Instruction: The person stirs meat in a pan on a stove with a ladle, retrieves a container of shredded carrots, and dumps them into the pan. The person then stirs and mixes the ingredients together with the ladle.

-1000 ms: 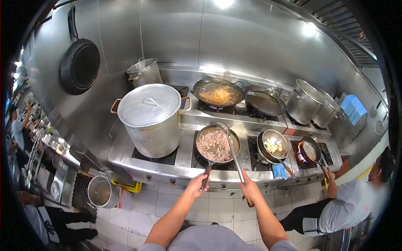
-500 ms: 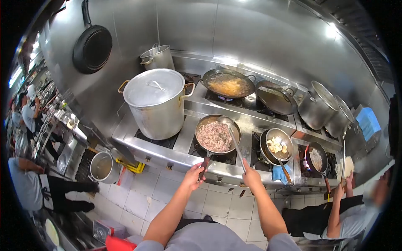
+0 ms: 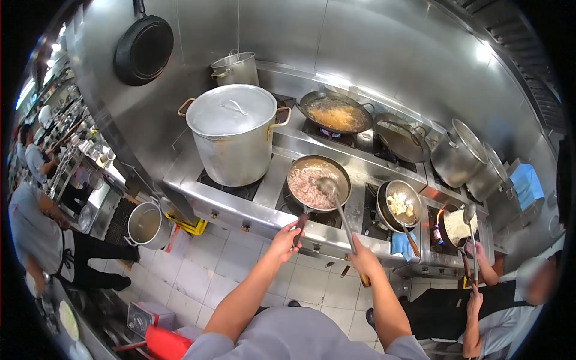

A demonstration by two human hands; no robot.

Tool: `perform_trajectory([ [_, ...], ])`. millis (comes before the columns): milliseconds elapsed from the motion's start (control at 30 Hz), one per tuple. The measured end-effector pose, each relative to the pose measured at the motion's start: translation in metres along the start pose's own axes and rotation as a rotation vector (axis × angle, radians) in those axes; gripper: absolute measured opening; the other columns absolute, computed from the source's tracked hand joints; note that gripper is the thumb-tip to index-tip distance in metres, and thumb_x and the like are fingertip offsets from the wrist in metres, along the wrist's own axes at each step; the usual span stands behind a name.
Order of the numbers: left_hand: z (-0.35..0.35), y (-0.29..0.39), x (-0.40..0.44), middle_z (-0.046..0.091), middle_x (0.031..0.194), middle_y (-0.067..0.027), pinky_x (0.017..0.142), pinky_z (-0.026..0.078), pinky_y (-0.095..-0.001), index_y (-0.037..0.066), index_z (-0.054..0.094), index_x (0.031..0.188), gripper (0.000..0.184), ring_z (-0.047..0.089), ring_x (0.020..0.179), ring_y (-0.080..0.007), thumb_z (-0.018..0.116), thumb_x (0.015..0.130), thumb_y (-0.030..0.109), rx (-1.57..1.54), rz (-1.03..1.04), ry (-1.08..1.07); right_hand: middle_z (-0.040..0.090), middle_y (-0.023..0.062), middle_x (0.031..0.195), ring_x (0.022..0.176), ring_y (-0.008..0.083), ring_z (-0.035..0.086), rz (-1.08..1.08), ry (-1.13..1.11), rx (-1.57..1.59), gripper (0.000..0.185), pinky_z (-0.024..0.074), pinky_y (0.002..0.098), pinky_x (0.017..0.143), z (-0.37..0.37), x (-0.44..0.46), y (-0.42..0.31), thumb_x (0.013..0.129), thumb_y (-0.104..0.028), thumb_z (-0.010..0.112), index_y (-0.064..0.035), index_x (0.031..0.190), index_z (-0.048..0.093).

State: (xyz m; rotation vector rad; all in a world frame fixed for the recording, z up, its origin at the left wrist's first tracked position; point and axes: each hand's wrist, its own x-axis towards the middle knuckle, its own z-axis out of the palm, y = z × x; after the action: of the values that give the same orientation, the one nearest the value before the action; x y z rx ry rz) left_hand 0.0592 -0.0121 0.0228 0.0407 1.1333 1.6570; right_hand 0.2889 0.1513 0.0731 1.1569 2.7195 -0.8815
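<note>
My left hand (image 3: 284, 242) is closed round the dark handle of a frying pan (image 3: 339, 170) on the front burner. Chopped, pinkish-brown meat (image 3: 305, 185) lies mostly in the pan's left half. A long metal ladle (image 3: 344, 223) is gripped in my right hand (image 3: 365, 260), its wooden end showing below the fist. The ladle's bowl rests in the meat, right of the pan's middle. Just right of the pan, a strainer (image 3: 415, 198) with pale yellow chunks sits on another pan.
A big lidded stockpot (image 3: 234, 153) stands left of the frying pan. Behind, a wok (image 3: 312, 99) of bubbling oil sits over a flame. At right, a co-worker (image 3: 465, 312) holds a ladle over a pan of white grains (image 3: 457, 225). A blue cloth (image 3: 405, 246) hangs at the stove front.
The ladle's bowl has moved from the pan's far rim down into the meat, which now lies further left. At right, the co-worker's pan now holds a heap of white grains. The view has shifted slightly.
</note>
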Motion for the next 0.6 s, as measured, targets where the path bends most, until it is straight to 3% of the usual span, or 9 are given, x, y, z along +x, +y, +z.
perform_trajectory([
  [33,-0.003,0.003,0.001,0.06,0.094,-0.0049,0.04,0.034,-0.0233,0.015,0.037,0.134,0.046,0.049,0.052,-0.0123,0.052,0.091,0.017,-0.004,0.007,-0.005,0.06,0.0273,0.105,0.091,0.0381,0.061,-0.06,-0.051,0.057,0.072,0.0466,0.0411,0.081,0.0,-0.012,-0.007,0.079,-0.011,0.054,-0.0168,0.145,0.024],
  [67,-0.006,0.004,0.002,0.061,0.093,-0.005,0.04,0.034,-0.0233,0.015,0.036,0.134,0.046,0.049,0.052,-0.0122,0.053,0.091,0.017,-0.003,0.004,-0.013,0.063,0.0206,0.092,0.075,0.0305,0.062,0.021,-0.159,0.183,0.073,0.049,0.0376,0.07,-0.006,-0.028,-0.013,0.08,-0.011,0.056,-0.0156,0.145,0.023],
  [100,-0.008,0.003,0.002,0.061,0.093,-0.005,0.04,0.034,-0.0233,0.015,0.036,0.134,0.047,0.049,0.052,-0.0121,0.053,0.091,0.017,-0.004,-0.002,-0.02,0.063,0.0206,0.092,0.075,0.0305,0.062,0.02,-0.16,0.171,0.073,0.049,0.0376,0.07,-0.01,-0.046,-0.023,0.08,-0.011,0.056,-0.0156,0.145,0.023],
  [167,-0.017,0.001,0.007,0.061,0.093,-0.005,0.039,0.034,-0.0235,0.015,0.036,0.134,0.047,0.049,0.052,-0.0119,0.053,0.091,0.018,-0.009,0.008,-0.03,0.059,0.012,0.078,0.06,0.0216,0.057,0.026,-0.127,0.394,0.073,0.0477,0.0333,0.058,-0.009,-0.069,-0.038,0.081,-0.012,0.058,-0.0153,0.145,0.022],
  [300,-0.016,0.011,0.005,0.06,0.091,-0.0052,0.039,0.034,-0.0246,0.015,0.036,0.135,0.047,0.049,0.051,-0.0124,0.052,0.091,0.018,0.039,-0.026,-0.043,0.054,0.0071,0.071,0.053,0.0169,0.052,0.086,-0.212,0.565,0.072,0.0457,0.0316,0.051,0.0,-0.059,-0.042,0.082,-0.012,0.056,-0.0149,0.146,0.022],
  [433,-0.016,0.01,0.006,0.059,0.091,-0.0052,0.04,0.035,-0.0257,0.017,0.036,0.135,0.046,0.048,0.05,-0.0125,0.052,0.092,0.018,0.058,-0.032,-0.027,0.053,0.0068,0.066,0.048,0.014,0.051,0.097,-0.025,0.333,0.07,0.0444,0.0311,0.047,0.019,-0.001,-0.04,0.084,-0.013,0.054,-0.013,0.146,0.021],
  [567,-0.024,0.014,0.006,0.06,0.094,-0.0037,0.039,0.033,-0.0245,0.017,0.036,0.135,0.047,0.049,0.052,-0.0114,0.052,0.091,0.02,0.078,-0.044,-0.041,0.053,0.0049,0.067,0.047,0.0121,0.048,0.143,0.015,0.541,0.072,0.0407,0.0281,0.043,-0.001,-0.026,-0.072,0.084,-0.006,0.055,-0.0102,0.146,0.019],
  [600,-0.024,0.015,0.004,0.06,0.095,-0.0036,0.039,0.033,-0.0244,0.017,0.036,0.135,0.047,0.048,0.052,-0.0113,0.052,0.091,0.02,0.079,-0.054,-0.034,0.051,0.0034,0.065,0.047,0.012,0.048,0.141,-0.075,0.684,0.072,0.04,0.0272,0.043,-0.003,-0.036,-0.066,0.085,-0.006,0.054,-0.01,0.146,0.018],
])
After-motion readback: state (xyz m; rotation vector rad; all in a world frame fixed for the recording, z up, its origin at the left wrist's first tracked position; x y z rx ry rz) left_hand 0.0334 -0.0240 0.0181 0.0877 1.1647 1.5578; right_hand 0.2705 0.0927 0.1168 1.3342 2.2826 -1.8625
